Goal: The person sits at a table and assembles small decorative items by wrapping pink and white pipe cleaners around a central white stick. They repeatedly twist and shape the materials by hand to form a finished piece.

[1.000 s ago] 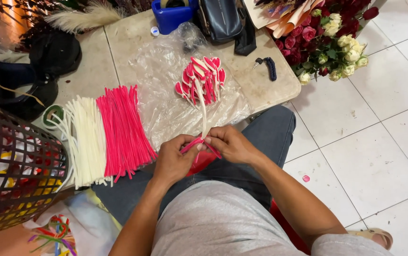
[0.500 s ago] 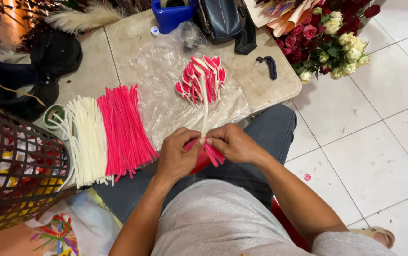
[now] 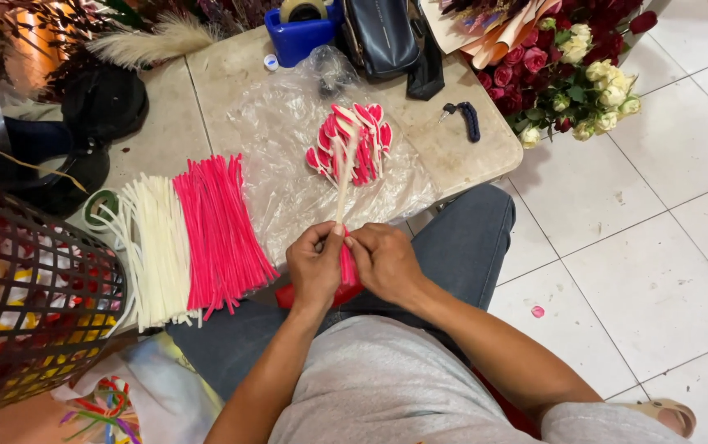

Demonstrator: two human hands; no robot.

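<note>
- Left hand and right hand side by side over the lap, fingers curled shut, pinching one cream stem between thumbs and forefingers.
- Stem rising toward 12 o'clock from the hands, topped by a cluster of pink-and-white petal shapes over a clear plastic sheet.
- Pink bit clamped between both hands.
- At 9 o'clock of the hands: pink sticks, then white sticks, fanned on the low table.
- At 2 o'clock, well apart: flower bouquet.
- Far 9 o'clock: dark wire basket.
</note>
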